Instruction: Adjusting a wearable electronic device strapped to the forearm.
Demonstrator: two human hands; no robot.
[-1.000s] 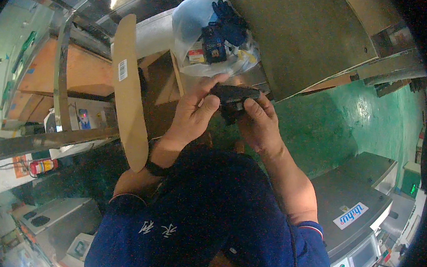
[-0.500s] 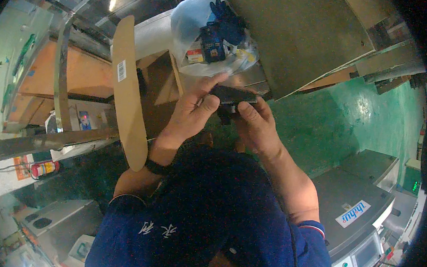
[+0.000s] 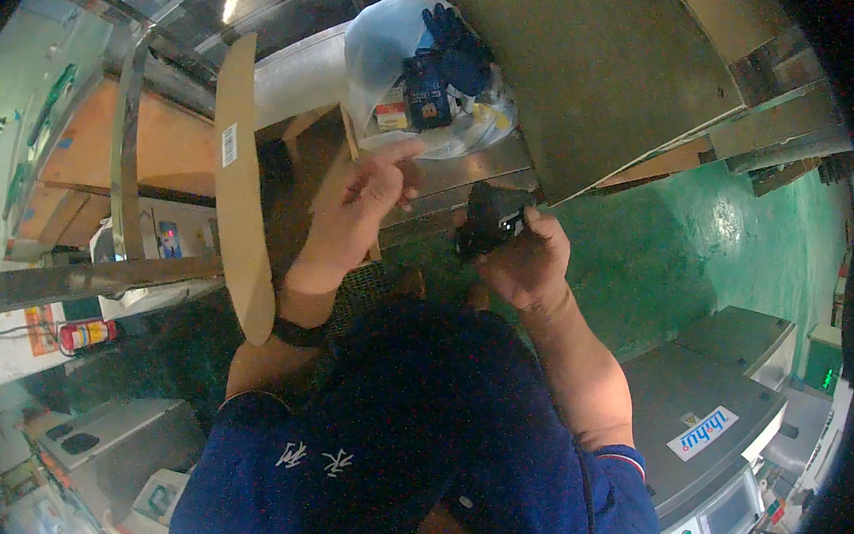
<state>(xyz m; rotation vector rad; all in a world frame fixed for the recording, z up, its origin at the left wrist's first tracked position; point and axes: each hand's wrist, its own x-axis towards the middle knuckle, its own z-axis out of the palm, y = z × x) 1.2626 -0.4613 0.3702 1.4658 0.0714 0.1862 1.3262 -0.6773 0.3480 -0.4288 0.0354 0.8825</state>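
Observation:
In my right hand (image 3: 530,260) is a small black device (image 3: 494,215) with a flat dark face and a bright spot on its side. My thumb lies along its near edge, and the fingers underneath are mostly hidden. My left hand (image 3: 367,197) is apart from the device, beside the open cardboard box (image 3: 305,162). Its index finger is stretched out and the other fingers are loosely bent, with nothing seen in them. Beyond both hands, a clear plastic bag (image 3: 369,52) holds dark blue gloves (image 3: 454,53), a dark blue pack (image 3: 427,91) and a small red-and-white box (image 3: 391,116).
A long cardboard flap (image 3: 242,192) stands up at my left, close to my forearm. A large grey-brown panel (image 3: 602,80) fills the far right. Metal shelving (image 3: 126,143) is on the left. A grey machine (image 3: 702,399) with a control panel stands at right, above the green floor (image 3: 649,244).
My left hand has let go of the black device and moved left toward the box. My right hand now holds the device alone, tilted and slightly farther right.

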